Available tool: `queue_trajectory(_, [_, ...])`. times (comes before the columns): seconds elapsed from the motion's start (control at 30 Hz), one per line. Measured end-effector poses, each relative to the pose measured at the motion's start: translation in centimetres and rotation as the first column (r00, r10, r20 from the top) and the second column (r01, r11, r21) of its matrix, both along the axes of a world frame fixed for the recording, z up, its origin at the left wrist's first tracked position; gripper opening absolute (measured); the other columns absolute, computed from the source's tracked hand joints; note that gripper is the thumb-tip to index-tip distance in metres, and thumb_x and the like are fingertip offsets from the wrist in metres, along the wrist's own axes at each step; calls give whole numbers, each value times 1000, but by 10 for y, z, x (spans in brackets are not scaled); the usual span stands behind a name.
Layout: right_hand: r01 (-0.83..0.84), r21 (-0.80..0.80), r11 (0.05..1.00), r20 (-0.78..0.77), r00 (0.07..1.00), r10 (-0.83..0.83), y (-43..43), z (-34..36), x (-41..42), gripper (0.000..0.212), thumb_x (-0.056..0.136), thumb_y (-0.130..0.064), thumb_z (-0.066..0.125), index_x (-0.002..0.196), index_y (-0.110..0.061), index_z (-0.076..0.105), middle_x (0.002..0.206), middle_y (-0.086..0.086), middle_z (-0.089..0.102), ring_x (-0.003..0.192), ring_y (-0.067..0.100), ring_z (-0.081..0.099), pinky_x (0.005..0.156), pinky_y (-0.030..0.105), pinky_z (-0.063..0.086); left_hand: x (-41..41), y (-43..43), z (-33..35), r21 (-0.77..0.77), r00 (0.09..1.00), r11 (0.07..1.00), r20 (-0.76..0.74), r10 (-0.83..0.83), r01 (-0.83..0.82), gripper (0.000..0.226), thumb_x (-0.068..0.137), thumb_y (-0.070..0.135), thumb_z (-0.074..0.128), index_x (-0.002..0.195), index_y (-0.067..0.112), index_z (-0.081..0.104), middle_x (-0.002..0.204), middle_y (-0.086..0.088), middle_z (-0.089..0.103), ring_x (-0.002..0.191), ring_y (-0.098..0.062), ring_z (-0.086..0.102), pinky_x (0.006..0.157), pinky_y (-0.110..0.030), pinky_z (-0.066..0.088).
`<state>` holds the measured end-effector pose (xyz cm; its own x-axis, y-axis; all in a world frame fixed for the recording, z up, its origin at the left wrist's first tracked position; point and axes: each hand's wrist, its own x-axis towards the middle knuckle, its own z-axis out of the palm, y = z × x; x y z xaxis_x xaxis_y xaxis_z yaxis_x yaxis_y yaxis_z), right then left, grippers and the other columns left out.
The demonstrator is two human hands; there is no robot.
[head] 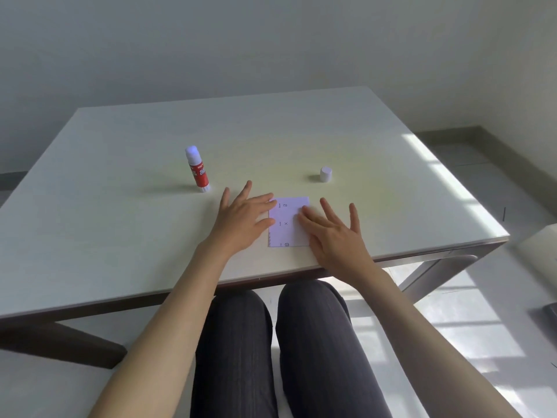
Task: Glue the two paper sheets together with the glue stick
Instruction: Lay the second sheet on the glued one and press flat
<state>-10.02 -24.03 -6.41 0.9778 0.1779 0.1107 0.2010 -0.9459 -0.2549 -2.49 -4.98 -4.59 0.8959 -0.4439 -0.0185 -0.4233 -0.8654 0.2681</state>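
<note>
Near table (120, 236) front edge, L hand (241, 220) & R hand (334, 236), fingers spread flat on paper (289, 221) edges.

Glue stick (197, 171) left, cap (325, 174) right, behind paper (289, 221).

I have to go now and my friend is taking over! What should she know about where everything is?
Left hand: open, flat, fingertips on the paper's left edge.
Right hand: open, flat, fingers pressing the paper's right side.
Paper: near the front edge of the table; only one stacked piece shows.
Glue stick: upright, uncapped, far left of the paper.
Cap: standing apart, far right.
Done: sheets seem joined.
Left: finish pressing, probably recap the glue.
</note>
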Motion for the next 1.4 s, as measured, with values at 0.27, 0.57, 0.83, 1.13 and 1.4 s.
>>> queue_trajectory(0.27, [-73,-14,997,80,994,74,35,0,14,45,92,-20,33,133,-19,52,143,-3,52,140,35,34,111,64,3,-4,39,4,54,1000,999,-7,6,-6,58,92,49,43,145,27,33,157,15,22,150,-15,1,117,-49,-11])
queue_trajectory(0.57, [-147,-82,986,-96,986,139,45,15,6,84,77,-69,-9,150,-33,7,160,-17,7,148,23,-13,110,58,-20,-13,49,0,-7,995,1000,-96,-11,11,75,85,59,48,148,32,20,158,21,12,149,-12,-7,115,-54,-16])
queue_trajectory(0.83, [-50,-167,985,-199,980,16,41,10,50,72,88,-65,3,151,-30,-4,161,-16,-6,147,23,-19,112,59,-18,-12,49,2,14,992,1000,-126,-17,19,78,82,62,49,149,34,18,158,23,9,149,-14,-8,115,-57,-15])
queue_trajectory(1.13, [-76,-184,980,-195,980,40,34,10,55,80,80,-71,-5,150,-33,-5,160,-19,-5,147,22,-19,111,58,-19,-11,51,2,-11,988,1000,-153,-19,17,82,81,63,51,149,34,16,158,23,8,149,-15,-9,114,-58,-15])
queue_trajectory(1.4, [-247,-126,961,-198,955,219,52,10,6,88,71,-77,-10,149,-37,-7,157,-24,-9,145,16,-25,112,58,-22,-10,51,0,-36,984,999,-176,-5,-2,84,79,64,54,149,36,16,157,26,7,149,-14,-9,113,-56,-17])
